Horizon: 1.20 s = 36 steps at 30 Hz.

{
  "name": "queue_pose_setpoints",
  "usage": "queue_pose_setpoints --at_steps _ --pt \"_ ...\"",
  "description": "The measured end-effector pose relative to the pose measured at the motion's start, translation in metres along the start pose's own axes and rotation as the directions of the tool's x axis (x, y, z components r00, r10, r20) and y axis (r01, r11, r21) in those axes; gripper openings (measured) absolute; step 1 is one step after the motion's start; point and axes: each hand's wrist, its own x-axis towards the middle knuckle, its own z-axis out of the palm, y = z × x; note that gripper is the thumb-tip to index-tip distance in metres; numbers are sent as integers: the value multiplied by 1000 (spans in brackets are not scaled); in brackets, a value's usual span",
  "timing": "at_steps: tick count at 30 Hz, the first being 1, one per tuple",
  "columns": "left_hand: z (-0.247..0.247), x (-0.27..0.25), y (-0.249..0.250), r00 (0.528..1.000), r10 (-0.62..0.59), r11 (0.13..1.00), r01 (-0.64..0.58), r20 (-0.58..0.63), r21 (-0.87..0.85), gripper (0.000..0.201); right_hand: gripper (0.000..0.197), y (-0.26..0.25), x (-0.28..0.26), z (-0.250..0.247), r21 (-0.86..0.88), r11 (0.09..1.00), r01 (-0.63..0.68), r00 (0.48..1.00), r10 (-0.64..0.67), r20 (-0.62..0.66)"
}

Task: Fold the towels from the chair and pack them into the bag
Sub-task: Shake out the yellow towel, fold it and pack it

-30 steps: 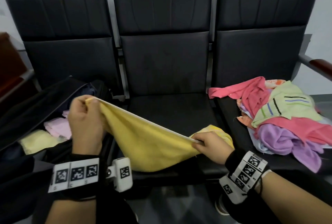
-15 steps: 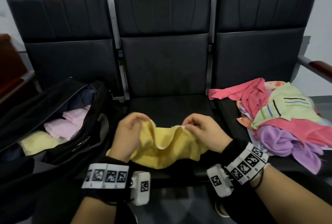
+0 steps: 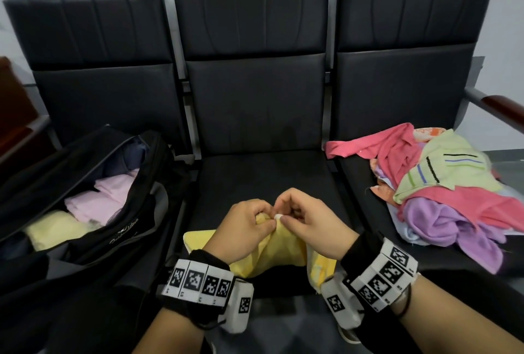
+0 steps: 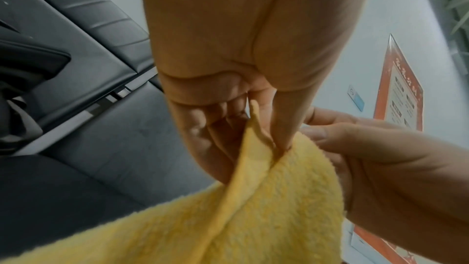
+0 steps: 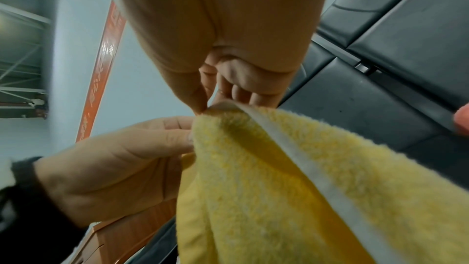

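Note:
A yellow towel (image 3: 280, 251) hangs doubled over the front of the middle seat, its top corners brought together. My left hand (image 3: 249, 223) pinches one corner and my right hand (image 3: 309, 221) pinches the other, the fingertips meeting. The left wrist view shows the yellow towel (image 4: 253, 218) pinched between thumb and fingers of my left hand (image 4: 269, 138). In the right wrist view, my right hand (image 5: 205, 105) nips the white-edged hem of the yellow towel (image 5: 291, 178). An open black bag (image 3: 93, 200) lies on the left seat, with folded pink and pale yellow towels inside.
A heap of unfolded towels (image 3: 442, 192) in pink, purple and striped green covers the right seat. The bare middle seat (image 3: 263, 172) lies behind my hands. A wooden armrest (image 3: 504, 107) juts out at far right.
The towel was stretched wide between my hands a second ago. Both hands have come together at the middle, folding it in half so its corners meet.

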Motion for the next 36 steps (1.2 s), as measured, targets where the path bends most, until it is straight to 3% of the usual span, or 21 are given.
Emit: queue_pose_setpoints --at_steps 3,8,12,15,21,25,28,31,33,36 --pt "0 -1 0 999 -2 1000 2 -40 -7 14 28 5 -2 2 -29 999 -33 999 33 3" --pt "-5 0 -3 957 -72 992 40 -280 -118 14 29 21 -8 -9 -314 938 -145 989 142 -30" --pt "-12 -1 -9 920 -105 988 52 -377 -147 14 19 34 -19 -25 -458 855 -242 969 189 -159" --pt "-17 1 -14 884 -138 981 61 -447 -183 15 18 40 -23 -38 -481 829 -287 948 174 -266" --pt "-30 5 -18 826 -244 948 93 -508 -305 13 10 59 -27 -59 -441 837 -323 922 174 -345" --pt "-44 11 -15 752 -211 961 43 -625 -273 15 6 67 -32 -69 -409 846 -341 918 205 -341" --pt "-57 19 -9 675 -208 962 9 -708 -274 16 11 68 -33 -76 -332 868 -369 897 240 -370" --pt "-69 28 6 627 -172 968 -34 -760 -247 14 20 59 -32 -80 -105 938 -329 870 258 -421" --pt "-72 35 19 641 -125 972 -75 -757 -224 11 25 44 -31 -81 142 966 -215 863 256 -435" --pt "-63 46 35 749 -30 978 -116 -662 -176 8 28 16 -25 -81 397 917 -49 904 210 -373"
